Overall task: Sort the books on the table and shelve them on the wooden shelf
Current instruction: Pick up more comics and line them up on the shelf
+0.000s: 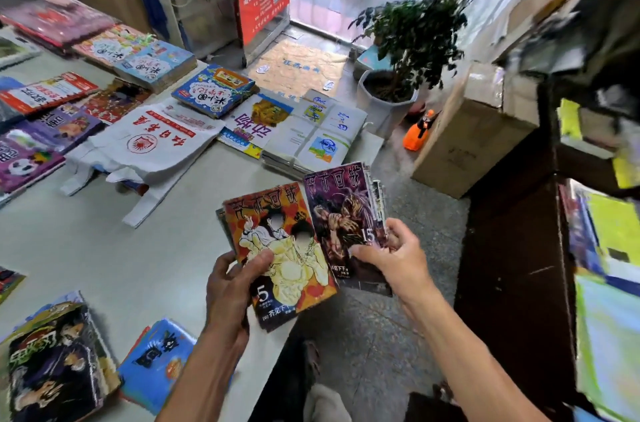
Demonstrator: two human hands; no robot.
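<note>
My left hand (232, 286) grips a small stack of manga; its top book is the orange volume 5 (277, 248), held above the table's near right corner. My right hand (394, 257) holds a second stack topped by the dark purple volume 15 (346, 210), just right of the first, over the floor. The two stacks overlap slightly at their inner edges. The pale table (138, 248) carries many other books. The dark wooden shelf (512, 266) stands at the right, with colourful books (609, 241) on it, blurred.
On the table lie a white printed plastic bag (152, 141), bundled children's books (214, 89), white booklets (311, 131), purple books (31, 151) at the left, and dark manga (55, 362) and a blue book (156, 356) near me. A cardboard box (474, 131), potted plant (398, 75) and orange spray bottle (417, 132) stand on the floor.
</note>
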